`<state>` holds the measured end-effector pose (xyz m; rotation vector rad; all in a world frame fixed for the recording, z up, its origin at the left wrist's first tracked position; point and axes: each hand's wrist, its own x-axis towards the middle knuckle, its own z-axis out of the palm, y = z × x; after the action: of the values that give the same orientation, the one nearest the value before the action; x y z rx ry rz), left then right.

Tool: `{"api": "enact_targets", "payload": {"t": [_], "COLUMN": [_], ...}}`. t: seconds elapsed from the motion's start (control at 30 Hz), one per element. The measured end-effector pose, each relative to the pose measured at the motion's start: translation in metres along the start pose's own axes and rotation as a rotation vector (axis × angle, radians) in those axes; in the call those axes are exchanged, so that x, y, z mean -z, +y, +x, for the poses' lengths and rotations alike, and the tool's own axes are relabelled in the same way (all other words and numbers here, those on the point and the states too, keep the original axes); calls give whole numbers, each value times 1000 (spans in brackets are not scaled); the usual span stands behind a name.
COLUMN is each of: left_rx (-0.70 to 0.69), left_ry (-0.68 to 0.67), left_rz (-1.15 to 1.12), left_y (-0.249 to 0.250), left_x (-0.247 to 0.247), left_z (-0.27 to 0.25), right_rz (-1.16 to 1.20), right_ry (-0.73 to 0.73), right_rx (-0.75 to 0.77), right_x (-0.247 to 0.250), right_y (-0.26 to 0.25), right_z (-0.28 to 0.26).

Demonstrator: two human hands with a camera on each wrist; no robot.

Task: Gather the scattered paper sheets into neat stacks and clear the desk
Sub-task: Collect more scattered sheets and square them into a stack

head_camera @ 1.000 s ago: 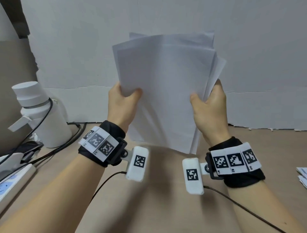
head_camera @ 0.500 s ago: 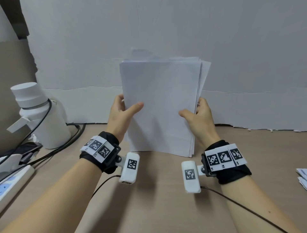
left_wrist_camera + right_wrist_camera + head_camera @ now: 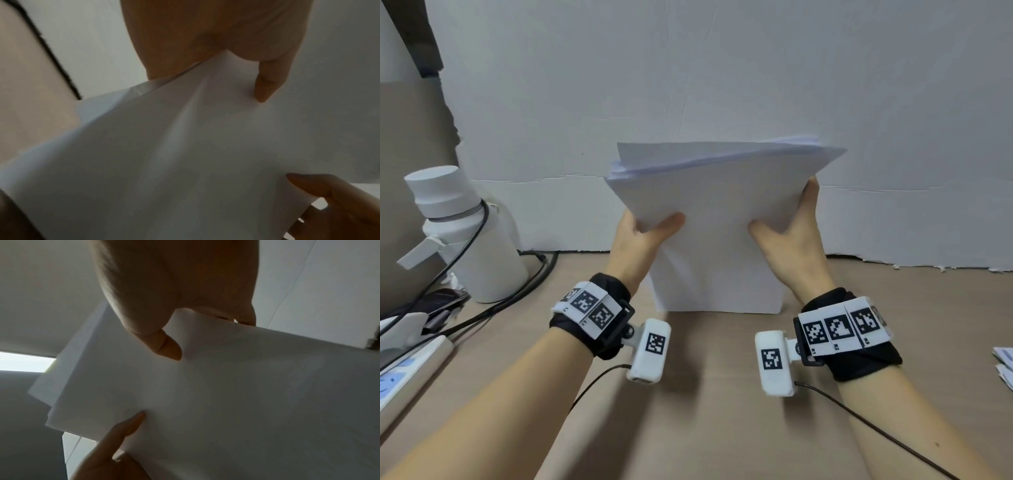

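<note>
A thick stack of white paper sheets [image 3: 717, 226] stands on its lower edge on the brown desk [image 3: 722, 394], its top leaning toward me. My left hand [image 3: 640, 236] grips its left side, thumb on the front face. My right hand [image 3: 791, 233] grips the right side the same way, fingers behind. The left wrist view shows the stack [image 3: 185, 154] pinched under my left thumb [image 3: 265, 84]. In the right wrist view the stack [image 3: 226, 394] sits under my right thumb [image 3: 164, 345]. The top edges are slightly uneven.
A white bottle [image 3: 465, 233] stands at the left with black cables [image 3: 524, 291] running past it and a white power strip [image 3: 404, 370] nearer me. More loose sheets [image 3: 1003, 366] lie at the right edge. A white wall [image 3: 722, 85] backs the desk.
The stack has come down from the air onto the desk and squared up. Its top has tipped toward me, and both hands have shifted higher along its sides.
</note>
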<state>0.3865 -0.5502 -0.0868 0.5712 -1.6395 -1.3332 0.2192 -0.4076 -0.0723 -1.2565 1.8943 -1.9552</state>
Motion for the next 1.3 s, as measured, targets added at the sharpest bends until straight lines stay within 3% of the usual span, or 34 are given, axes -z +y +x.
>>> {"api": "enact_targets", "payload": {"t": [0.13,0.4,0.57,0.7,0.87,1.07,1.3], "left_rx": [4,141,224,142,-8,86,129], "left_ry": [-4,115,56,-52,-117,-124,-79], "left_rz": [54,-177,-152,-1,-24,-152,-28], "left_y": [6,-7,-12,1,28,24,1], "left_x": [0,-12,-11,3,2,-8,-9], "left_z": [6,11,24,32,42,46,28], "right_rz": [15,-2,43,28,33,90,134], "right_ry": [-6,-37,35,58,64,70,81], "right_rx": [-15,-35,-144,-160,-130,-149,-139], "right_x": [5,-1,2,5,3,7,4], "right_y": [-3,2,9,10,11,12,14], "right_z": [1,0,3,7,7,8,7]}}
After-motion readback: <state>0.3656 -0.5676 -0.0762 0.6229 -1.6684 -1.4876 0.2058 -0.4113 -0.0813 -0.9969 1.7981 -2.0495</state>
